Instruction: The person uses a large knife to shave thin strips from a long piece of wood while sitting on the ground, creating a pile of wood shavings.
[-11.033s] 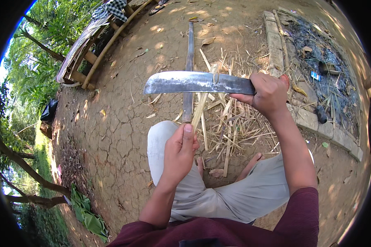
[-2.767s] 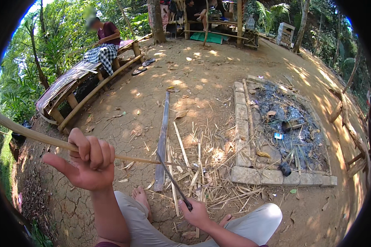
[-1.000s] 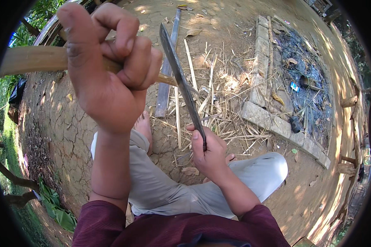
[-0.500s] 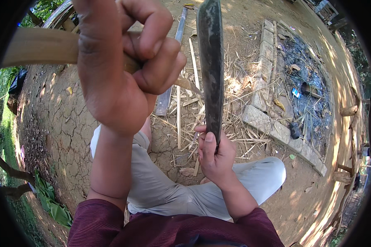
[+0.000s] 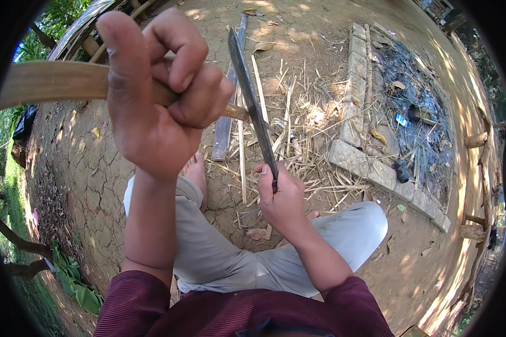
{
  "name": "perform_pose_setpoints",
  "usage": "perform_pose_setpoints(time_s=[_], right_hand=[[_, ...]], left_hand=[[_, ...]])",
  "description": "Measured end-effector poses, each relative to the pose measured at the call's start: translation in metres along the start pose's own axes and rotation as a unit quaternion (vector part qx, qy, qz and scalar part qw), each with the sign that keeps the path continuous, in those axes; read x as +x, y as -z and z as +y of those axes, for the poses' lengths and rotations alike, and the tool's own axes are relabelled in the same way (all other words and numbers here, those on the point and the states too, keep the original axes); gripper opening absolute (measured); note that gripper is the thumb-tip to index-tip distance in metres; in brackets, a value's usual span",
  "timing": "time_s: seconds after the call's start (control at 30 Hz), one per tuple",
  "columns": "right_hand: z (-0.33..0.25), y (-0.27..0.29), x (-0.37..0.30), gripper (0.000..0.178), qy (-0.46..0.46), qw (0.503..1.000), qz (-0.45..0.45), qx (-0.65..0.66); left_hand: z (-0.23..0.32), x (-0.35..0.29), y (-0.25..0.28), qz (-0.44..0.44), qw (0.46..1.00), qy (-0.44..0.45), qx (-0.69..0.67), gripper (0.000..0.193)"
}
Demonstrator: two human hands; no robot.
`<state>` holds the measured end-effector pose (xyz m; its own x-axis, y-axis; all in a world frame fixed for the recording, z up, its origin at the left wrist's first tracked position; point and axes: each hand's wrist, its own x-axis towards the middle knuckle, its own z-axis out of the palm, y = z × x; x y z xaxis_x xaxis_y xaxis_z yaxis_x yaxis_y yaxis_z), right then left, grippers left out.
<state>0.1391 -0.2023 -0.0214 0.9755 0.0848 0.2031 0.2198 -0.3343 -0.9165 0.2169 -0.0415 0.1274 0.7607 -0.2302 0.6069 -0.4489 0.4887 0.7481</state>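
Note:
A flat, pale brown strip of bamboo or wood (image 5: 56, 82) is gripped in my left hand (image 5: 166, 109), fingers curled round it and thumb raised. One end reaches far to the left, while its short right end comes out past the fingers. My right hand (image 5: 284, 199) is wrapped round the handle of a machete (image 5: 249, 87), whose handle is mostly hidden. The dark blade points up and away, tilted left, turned nearly edge-on. It crosses the strip's right end; whether it bites into the strip I cannot tell.
Thin pale strips (image 5: 242, 163) and many shavings (image 5: 331, 188) litter the cracked earth by a dark flat board (image 5: 221, 143). At the right, a brick border (image 5: 351, 106) encloses ash (image 5: 413, 90) with a blue packet (image 5: 401, 120). Green leaves (image 5: 77, 287) lie lower left.
The machete has swung left and turned from its broad side to nearly edge-on, meeting the strip's end. My left hand has shifted slightly left and away with the strip.

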Motion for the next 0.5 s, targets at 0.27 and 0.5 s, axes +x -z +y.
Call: perform_pose_setpoints(time_s=[0.27,0.5], right_hand=[[-0.01,0.009,-0.002,0.015,-0.01,1.0,-0.019,-0.015],[-0.03,0.02,-0.01,0.015,0.081,0.994,0.06,0.03]], left_hand=[[-0.002,0.0,-0.005,-0.007,1.0,0.007,0.014,0.056],[-0.003,-0.001,-0.01,0.009,1.0,0.011,-0.01,0.055]])
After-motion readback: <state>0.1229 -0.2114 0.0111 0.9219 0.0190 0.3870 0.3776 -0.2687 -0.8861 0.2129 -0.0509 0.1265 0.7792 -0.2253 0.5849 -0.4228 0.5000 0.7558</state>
